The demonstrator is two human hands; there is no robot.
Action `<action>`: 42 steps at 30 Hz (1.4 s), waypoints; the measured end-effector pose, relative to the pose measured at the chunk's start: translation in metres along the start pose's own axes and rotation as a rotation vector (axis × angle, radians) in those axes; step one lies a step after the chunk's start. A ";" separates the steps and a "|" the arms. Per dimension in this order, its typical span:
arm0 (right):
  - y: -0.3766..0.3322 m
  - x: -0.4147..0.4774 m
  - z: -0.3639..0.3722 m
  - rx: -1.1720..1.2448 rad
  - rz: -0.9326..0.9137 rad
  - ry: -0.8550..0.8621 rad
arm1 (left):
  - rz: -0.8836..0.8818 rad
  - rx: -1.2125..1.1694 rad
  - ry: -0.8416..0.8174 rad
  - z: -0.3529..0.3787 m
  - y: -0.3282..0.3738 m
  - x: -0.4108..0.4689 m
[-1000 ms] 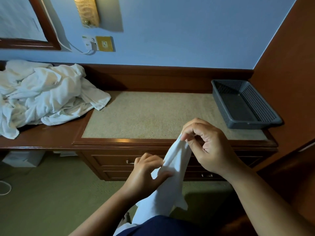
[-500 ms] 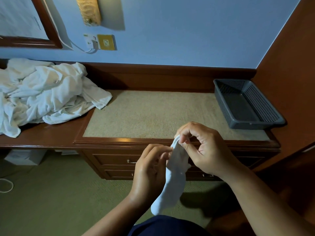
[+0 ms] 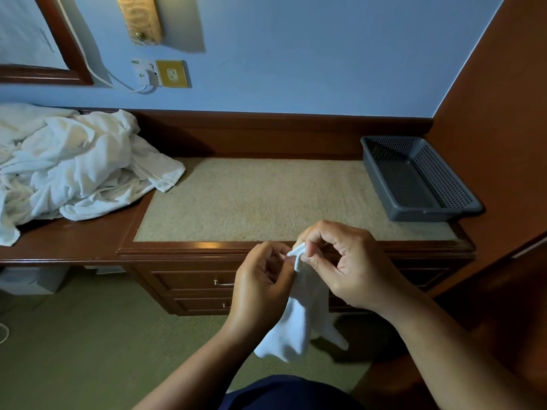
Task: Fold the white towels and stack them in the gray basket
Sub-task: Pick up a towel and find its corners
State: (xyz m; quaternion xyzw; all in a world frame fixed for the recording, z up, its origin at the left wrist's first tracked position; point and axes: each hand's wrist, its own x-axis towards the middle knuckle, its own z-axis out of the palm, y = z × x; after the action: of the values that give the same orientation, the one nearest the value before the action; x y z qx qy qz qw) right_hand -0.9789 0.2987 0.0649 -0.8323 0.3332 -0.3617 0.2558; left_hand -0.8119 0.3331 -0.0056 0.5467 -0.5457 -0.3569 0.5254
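A small white towel (image 3: 299,324) hangs in the air in front of the desk's front edge. My right hand (image 3: 346,264) pinches its top corner between thumb and fingers. My left hand (image 3: 260,288) pinches the same top edge just to the left, fingers curled. The rest of the towel dangles below both hands. A heap of crumpled white towels (image 3: 68,167) lies on the left of the desk. The gray basket (image 3: 470,202) stands at the right end of the desk with nothing in it.
The wooden desk (image 3: 77,244) has a beige inlaid top (image 3: 260,199) and drawers below. A brown wall panel (image 3: 503,128) rises right of the basket. Wall sockets with a cable (image 3: 148,74) and a mirror frame (image 3: 59,75) hang behind. Green carpet (image 3: 88,350) lies below.
My left hand has slid up the towel to the top edge beside my right hand. The towel's lower end has risen and now hangs shorter.
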 end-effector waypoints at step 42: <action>0.029 0.020 0.031 -0.167 0.032 -0.034 | 0.240 0.216 -0.132 -0.034 -0.049 0.002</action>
State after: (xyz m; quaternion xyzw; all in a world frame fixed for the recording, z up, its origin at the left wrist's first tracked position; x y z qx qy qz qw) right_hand -0.9550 0.2705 0.0355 -0.8512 0.3712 -0.3144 0.1969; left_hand -0.7683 0.3304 -0.0455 0.5063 -0.6756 -0.2661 0.4653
